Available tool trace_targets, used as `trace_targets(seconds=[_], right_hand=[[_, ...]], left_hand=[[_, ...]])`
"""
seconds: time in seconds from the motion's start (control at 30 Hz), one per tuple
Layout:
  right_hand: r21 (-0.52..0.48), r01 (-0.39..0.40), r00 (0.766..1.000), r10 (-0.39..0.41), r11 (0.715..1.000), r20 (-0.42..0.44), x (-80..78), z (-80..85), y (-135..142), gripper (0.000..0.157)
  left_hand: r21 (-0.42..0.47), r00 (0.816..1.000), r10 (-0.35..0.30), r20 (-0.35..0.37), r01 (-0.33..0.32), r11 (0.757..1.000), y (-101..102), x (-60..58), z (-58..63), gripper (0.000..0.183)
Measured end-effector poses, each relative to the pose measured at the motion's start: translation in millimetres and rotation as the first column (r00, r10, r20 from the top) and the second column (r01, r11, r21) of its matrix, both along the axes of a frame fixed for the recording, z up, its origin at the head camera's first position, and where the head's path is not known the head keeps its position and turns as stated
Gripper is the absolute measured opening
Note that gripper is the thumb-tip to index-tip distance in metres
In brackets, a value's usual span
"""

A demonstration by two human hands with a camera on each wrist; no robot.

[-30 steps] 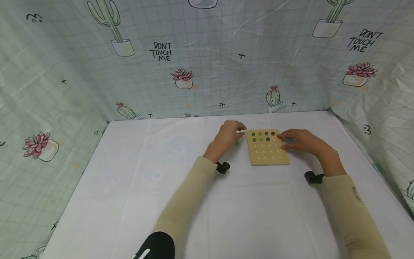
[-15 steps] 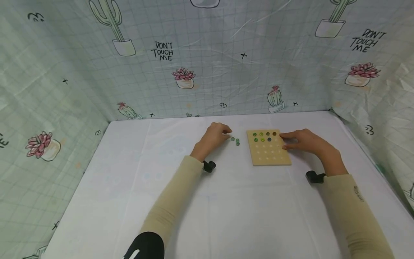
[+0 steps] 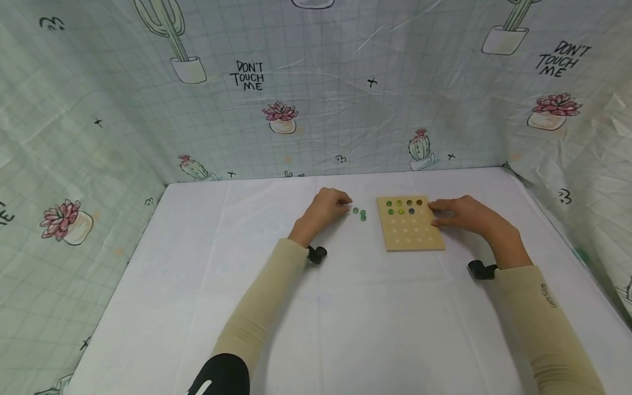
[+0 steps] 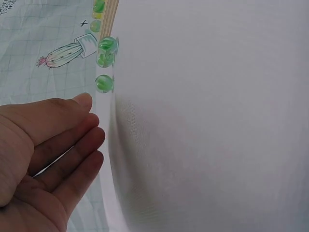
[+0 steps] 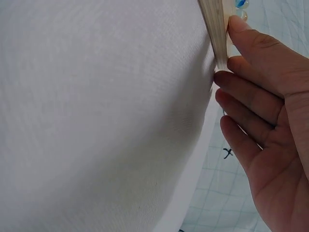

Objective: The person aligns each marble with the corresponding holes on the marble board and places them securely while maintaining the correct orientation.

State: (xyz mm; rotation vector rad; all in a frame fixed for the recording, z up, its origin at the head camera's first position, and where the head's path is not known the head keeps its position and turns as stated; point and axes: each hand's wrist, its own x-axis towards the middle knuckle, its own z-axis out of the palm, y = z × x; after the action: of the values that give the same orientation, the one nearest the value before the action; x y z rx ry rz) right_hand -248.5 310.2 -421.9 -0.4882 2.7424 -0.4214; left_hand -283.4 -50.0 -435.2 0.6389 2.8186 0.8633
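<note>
In the head view a square wooden board (image 3: 412, 236) with rows of small hollows lies flat. Marbles in green, yellow, blue and brown (image 3: 419, 202) sit in its two far rows. My right hand (image 3: 464, 214) touches the board's right edge with thumb and index finger spread apart. In the right wrist view the thumb (image 5: 246, 36) overlaps the board top and the other fingers are gently bent. My left hand (image 3: 323, 208) hovers left of three loose green marbles (image 3: 362, 214), thumb near its fingers. The left wrist view shows nothing in its loosely curled fingers (image 4: 79, 179).
A white cloth (image 3: 276, 296) covers the table under the board and marbles. Behind and at both sides hangs a grid-patterned curtain (image 3: 326, 99) printed with cacti and words. The loose marbles lie between my left hand and the board.
My left hand has drawn back leftward from the board's left side, leaving the loose green marbles in sight. My right hand stays at the board's right edge.
</note>
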Motion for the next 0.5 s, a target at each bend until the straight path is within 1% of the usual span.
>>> trace_targets(seconds=[0.27, 0.4, 0.5], right_hand=[[0.054, 0.013, 1.0, -0.013, 0.998, 0.003, 0.8, 0.3, -2, 0.063], [0.049, 0.011, 1.0, -0.011, 0.999, 0.001, 0.6, -0.5, -1, 0.063], [0.037, 0.006, 1.0, -0.006, 0.999, 0.001, 0.1, -0.7, 0, 0.063]], left_hand=[[0.011, 1.0, -0.024, 0.011, 0.024, 1.0, 5, -1.8, -1.2, 0.021], [0.01, 0.999, -0.033, 0.017, 0.033, 0.999, 8, -0.9, -1.9, 0.02], [-0.009, 0.999, -0.036, 0.01, 0.036, 0.999, 11, -1.0, -2.5, 0.021]])
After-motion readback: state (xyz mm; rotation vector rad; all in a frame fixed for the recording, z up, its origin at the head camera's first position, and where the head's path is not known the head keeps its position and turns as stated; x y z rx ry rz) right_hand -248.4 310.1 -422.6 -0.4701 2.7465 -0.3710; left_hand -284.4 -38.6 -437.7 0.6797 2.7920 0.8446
